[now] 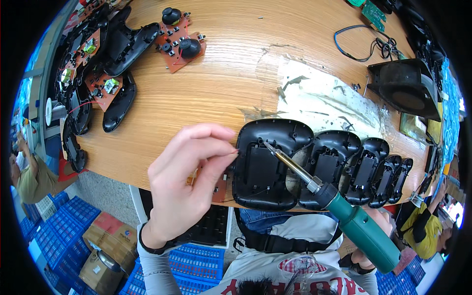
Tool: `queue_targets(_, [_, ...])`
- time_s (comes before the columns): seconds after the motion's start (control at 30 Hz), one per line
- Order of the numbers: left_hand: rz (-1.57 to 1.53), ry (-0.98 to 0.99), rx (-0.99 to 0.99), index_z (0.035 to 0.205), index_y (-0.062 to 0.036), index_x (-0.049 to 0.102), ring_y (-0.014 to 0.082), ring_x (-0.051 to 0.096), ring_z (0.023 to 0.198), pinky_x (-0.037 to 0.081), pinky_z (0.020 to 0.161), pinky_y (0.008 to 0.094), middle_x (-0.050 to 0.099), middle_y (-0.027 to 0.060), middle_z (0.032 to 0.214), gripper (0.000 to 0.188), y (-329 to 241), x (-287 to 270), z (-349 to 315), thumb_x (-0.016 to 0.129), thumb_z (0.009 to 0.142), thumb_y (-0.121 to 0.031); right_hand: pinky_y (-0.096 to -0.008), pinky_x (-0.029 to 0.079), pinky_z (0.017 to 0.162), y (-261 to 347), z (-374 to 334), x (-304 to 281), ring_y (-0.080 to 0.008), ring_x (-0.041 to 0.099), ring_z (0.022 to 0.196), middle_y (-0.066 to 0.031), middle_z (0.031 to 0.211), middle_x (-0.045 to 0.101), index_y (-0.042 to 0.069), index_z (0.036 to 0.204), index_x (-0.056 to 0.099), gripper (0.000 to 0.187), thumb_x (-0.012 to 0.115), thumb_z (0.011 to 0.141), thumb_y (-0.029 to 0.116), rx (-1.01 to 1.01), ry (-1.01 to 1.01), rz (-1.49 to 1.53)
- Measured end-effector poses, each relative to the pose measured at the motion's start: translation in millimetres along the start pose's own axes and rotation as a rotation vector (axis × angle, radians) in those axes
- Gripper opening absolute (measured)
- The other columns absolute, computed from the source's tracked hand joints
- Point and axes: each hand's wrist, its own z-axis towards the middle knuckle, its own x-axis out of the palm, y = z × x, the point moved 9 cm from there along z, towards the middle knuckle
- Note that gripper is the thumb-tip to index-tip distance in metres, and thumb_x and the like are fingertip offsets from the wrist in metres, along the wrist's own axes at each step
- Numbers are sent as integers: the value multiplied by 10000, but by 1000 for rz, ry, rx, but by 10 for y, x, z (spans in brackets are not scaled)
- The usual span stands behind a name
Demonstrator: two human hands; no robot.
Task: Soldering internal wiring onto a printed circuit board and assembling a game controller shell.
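Observation:
My left hand [189, 169] is raised at the left of the nearest black plastic gamepad shell [265, 169]. Its thumb and fingertips are pinched together; whatever they hold is too small to make out. My right hand [377, 223] is wrapped round the green handle of a soldering iron [364, 228] and is partly hidden behind it. The iron's metal tip points up and left, over the upper part of that shell near its battery compartment. Beneath my left hand, a brown circuit board [219, 189] shows in part at the table edge.
Several more black shells [328, 162] line the front edge to the right. At the left lie heaped shells [129, 42], brown boards [179, 46] and a solder spool [55, 112]. A stained white sheet [314, 93], a black fan [405, 88] and a cable [361, 49] are farther back.

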Motion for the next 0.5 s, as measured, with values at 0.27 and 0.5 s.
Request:
queue_targets(0.27, [140,17,51,822,35,649,133,597,659,469,585,231,583,93,876,131,-6,66,7,679,697,62,-299,346,611,-393,-111,102,-180,501,642,-50,758,594,27,784,613,802,529,579,798,418,81,186])
queue_targets(0.5, [337,72,68,768,2,658,181,575,803,455,645,264,595,92,958,143,0,155,-7,699,638,46,-292,377,580,-442,-93,149,-163,523,566,-32,667,592,11,784,610,704,666,583,683,353,54,368])
